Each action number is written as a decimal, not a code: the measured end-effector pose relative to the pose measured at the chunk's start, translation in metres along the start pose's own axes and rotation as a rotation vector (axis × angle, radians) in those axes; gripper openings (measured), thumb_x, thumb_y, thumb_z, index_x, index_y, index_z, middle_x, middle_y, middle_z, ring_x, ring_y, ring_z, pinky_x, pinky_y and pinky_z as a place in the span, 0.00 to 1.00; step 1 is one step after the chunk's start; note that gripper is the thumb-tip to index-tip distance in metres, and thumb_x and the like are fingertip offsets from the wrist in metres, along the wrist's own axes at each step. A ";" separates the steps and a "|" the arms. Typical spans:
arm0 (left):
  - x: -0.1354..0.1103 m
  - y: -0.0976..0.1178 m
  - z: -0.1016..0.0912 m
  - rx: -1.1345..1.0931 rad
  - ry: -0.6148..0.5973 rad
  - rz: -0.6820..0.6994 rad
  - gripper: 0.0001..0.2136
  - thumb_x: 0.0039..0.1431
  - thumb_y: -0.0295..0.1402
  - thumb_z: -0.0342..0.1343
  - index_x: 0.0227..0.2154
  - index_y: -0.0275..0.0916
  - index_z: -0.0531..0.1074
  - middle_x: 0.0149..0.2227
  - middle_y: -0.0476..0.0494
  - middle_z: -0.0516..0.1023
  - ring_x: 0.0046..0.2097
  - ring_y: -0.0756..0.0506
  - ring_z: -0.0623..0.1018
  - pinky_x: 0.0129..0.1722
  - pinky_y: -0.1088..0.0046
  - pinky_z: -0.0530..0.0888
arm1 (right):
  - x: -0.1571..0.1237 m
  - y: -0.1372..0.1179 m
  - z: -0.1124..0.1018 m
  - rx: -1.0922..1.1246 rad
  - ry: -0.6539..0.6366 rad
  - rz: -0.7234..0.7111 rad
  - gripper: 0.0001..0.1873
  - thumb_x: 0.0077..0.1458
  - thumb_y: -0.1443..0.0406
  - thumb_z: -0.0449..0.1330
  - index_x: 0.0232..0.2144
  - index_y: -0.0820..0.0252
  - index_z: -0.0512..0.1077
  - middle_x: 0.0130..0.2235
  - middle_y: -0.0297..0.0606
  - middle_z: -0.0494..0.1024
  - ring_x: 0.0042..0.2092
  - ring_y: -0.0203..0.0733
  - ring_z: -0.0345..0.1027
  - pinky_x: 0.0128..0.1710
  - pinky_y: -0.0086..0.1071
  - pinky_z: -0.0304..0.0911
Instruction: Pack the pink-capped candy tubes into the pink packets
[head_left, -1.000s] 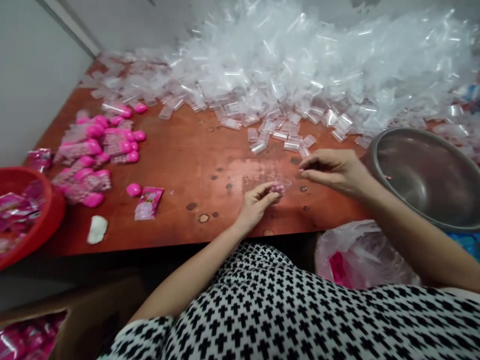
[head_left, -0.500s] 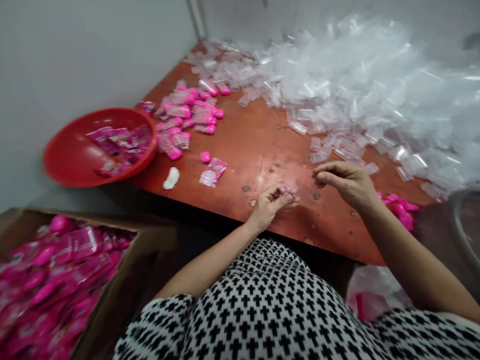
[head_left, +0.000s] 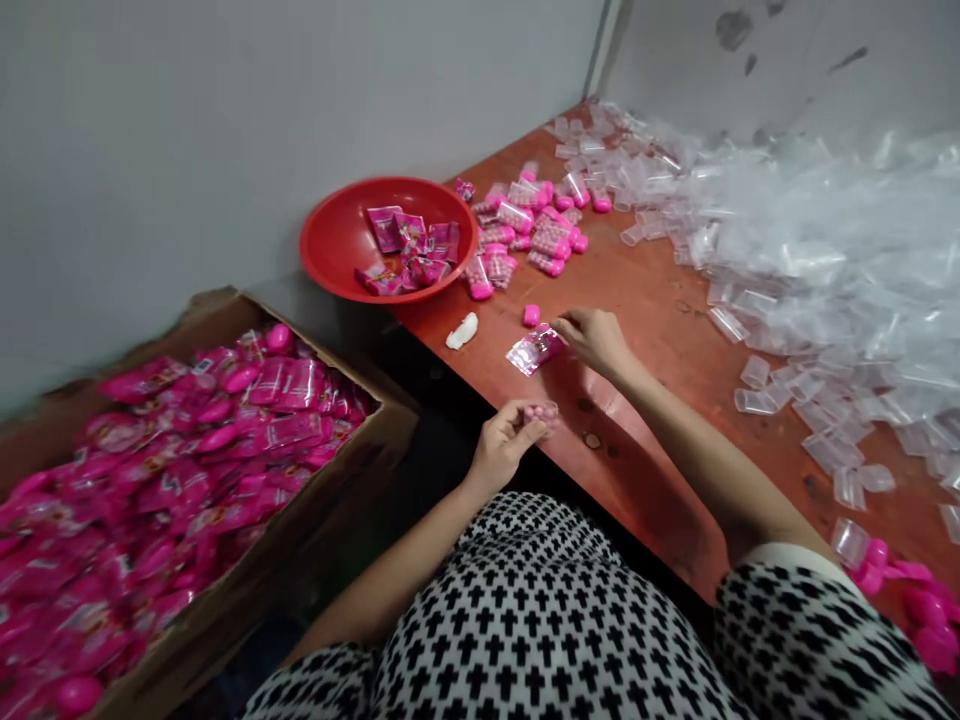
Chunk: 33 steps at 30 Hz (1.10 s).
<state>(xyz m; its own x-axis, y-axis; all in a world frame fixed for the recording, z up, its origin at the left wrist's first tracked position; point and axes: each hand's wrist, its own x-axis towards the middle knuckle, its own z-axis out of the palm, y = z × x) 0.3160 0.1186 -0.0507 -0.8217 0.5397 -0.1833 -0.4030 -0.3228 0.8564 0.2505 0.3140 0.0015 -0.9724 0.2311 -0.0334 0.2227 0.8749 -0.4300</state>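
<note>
My left hand is closed around a small clear plastic container with pink balls inside, held just over the table's front edge. My right hand reaches across to a shiny pink packet lying on the table, its fingertips pinched at the packet's right corner. Just behind the packet is a loose pink cap. A crumpled white piece lies to its left, near the edge.
Filled pink-capped containers are heaped beyond the packet. A red bowl of packets stands at the table's left edge. Lower left, a cardboard box holds many pink packs. Clear empty containers pile up at right, near pink caps.
My right hand has gone from near the clear containers leftward to the pink packet. The left hand still holds its container. My view has turned to the left.
</note>
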 end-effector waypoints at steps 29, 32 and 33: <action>0.010 0.014 -0.039 0.601 0.034 0.356 0.12 0.55 0.39 0.58 0.40 0.40 0.78 0.34 0.45 0.81 0.35 0.46 0.80 0.38 0.71 0.76 | -0.074 -0.020 0.001 0.411 -0.133 -0.582 0.13 0.56 0.56 0.60 0.37 0.61 0.71 0.31 0.37 0.75 0.29 0.35 0.68 0.29 0.30 0.66; 0.008 0.015 -0.031 0.590 0.029 0.384 0.11 0.56 0.38 0.58 0.39 0.40 0.79 0.34 0.45 0.82 0.33 0.47 0.80 0.36 0.72 0.75 | -0.084 -0.018 -0.004 0.358 -0.112 -0.610 0.11 0.57 0.59 0.59 0.38 0.61 0.71 0.30 0.37 0.74 0.29 0.35 0.67 0.28 0.29 0.65; 0.007 0.016 -0.029 0.583 0.019 0.391 0.11 0.56 0.38 0.58 0.38 0.40 0.79 0.35 0.45 0.82 0.33 0.47 0.80 0.36 0.72 0.76 | -0.088 -0.017 -0.006 0.331 -0.102 -0.619 0.10 0.58 0.60 0.58 0.38 0.61 0.70 0.30 0.37 0.74 0.29 0.35 0.67 0.28 0.29 0.64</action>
<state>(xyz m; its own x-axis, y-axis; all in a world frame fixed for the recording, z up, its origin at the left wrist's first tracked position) 0.2926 0.0950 -0.0524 -0.8714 0.4537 0.1866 0.2006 -0.0177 0.9795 0.3331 0.2809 0.0168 -0.9190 -0.3214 0.2284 -0.3899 0.6540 -0.6483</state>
